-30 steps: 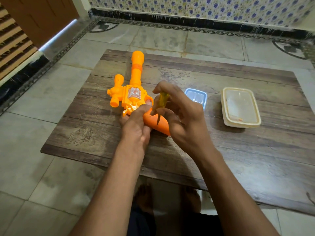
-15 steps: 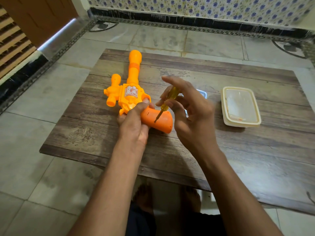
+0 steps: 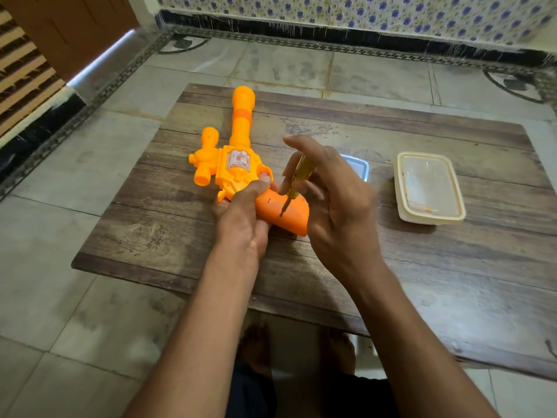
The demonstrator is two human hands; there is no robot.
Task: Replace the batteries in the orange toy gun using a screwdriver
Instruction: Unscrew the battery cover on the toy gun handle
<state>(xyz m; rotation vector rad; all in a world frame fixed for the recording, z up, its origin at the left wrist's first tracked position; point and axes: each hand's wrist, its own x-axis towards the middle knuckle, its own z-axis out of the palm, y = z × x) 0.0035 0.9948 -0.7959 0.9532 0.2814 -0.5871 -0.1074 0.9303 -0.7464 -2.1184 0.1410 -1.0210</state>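
The orange toy gun [image 3: 238,152] lies flat on the low wooden table [image 3: 422,267], barrel pointing away from me, darker orange grip toward me. My left hand [image 3: 244,215] grips the gun where the body meets the grip, thumb on top. My right hand [image 3: 334,203] pinches a small yellow-handled screwdriver [image 3: 297,182] between thumb and fingers, index finger stretched out. The screwdriver tilts, and its tip touches the upper face of the grip [image 3: 286,215].
A small blue-rimmed tray [image 3: 360,168] sits just behind my right hand, mostly hidden. A cream plastic container [image 3: 429,188] with a clear lid stands to the right. The tiled floor surrounds the table; my bare feet show under its near edge.
My right hand has opened from a curled grasp into a fingertip pinch, with the screwdriver handle now visible. The gun has barely shifted under my left hand.
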